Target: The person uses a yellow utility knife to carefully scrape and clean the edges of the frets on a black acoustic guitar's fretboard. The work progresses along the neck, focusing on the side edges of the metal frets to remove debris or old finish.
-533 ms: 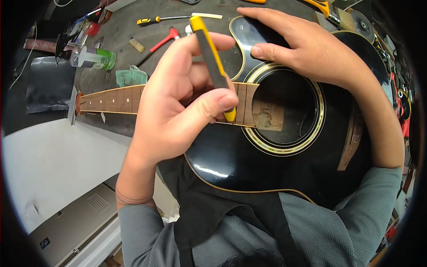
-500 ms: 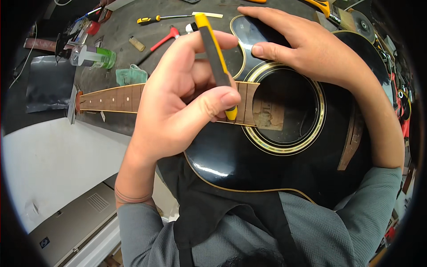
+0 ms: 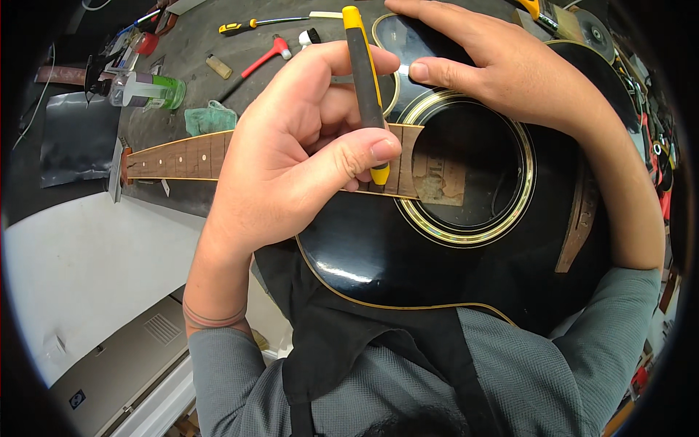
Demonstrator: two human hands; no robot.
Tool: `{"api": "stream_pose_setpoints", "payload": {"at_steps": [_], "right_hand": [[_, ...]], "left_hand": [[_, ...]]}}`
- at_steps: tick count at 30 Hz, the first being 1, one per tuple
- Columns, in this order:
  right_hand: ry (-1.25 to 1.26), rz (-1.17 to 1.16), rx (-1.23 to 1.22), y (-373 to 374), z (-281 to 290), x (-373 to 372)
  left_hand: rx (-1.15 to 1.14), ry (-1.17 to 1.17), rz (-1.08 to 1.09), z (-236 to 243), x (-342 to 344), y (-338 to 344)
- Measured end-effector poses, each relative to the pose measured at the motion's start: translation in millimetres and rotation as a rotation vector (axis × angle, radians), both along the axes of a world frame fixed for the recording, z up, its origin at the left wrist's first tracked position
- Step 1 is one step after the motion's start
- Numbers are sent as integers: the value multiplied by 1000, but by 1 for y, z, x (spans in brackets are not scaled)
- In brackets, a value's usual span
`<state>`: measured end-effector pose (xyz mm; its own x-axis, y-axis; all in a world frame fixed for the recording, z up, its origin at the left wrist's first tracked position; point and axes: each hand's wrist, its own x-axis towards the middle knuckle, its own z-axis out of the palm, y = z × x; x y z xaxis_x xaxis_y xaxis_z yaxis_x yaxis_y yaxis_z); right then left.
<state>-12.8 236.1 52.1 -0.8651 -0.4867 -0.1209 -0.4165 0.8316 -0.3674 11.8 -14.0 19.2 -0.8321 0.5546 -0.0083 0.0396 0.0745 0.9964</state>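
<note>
Grasping with the left hand [image 3: 277,167] a slim yellow-and-black hand tool [image 3: 364,84], pinched low between thumb and curled fingers and crossing the outstretched index finger higher up. Pointing its lower yellow end down over the brown fretboard [image 3: 193,162], just below the left thumb tip; cannot tell whether in contact. Spreading the right hand [image 3: 502,76] loosely, with nothing clasped, over a glossy black acoustic guitar [image 3: 349,262], lying beneath the fingers of both hands. Showing just below the right thumb: a ringed soundhole rosette [image 3: 466,244]; farther below the right fingers, near the forearm, a wooden bridge [image 3: 579,226]. Scattered beyond the left knuckles: a red-and-black hammer [image 3: 266,60] nearby, then a yellow-and-black screwdriver [image 3: 251,28]. Placed left of the left fingers: a green cloth [image 3: 211,119] and, well apart, a spray bottle [image 3: 156,91].
</note>
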Motion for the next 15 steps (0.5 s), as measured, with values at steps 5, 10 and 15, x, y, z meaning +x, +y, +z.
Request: {"api": "stream_pose_setpoints", "payload": {"at_steps": [5,10,15], "right_hand": [[-8,-17,12,-3,2,1],[16,-32,21,-1,-3,0],[-12,-65,51,-6,3,1]], "left_hand": [[-47,12,1,3,2,2],[-154,123,-62,3,0,1],[-172,176,-62,0,2,2]]}}
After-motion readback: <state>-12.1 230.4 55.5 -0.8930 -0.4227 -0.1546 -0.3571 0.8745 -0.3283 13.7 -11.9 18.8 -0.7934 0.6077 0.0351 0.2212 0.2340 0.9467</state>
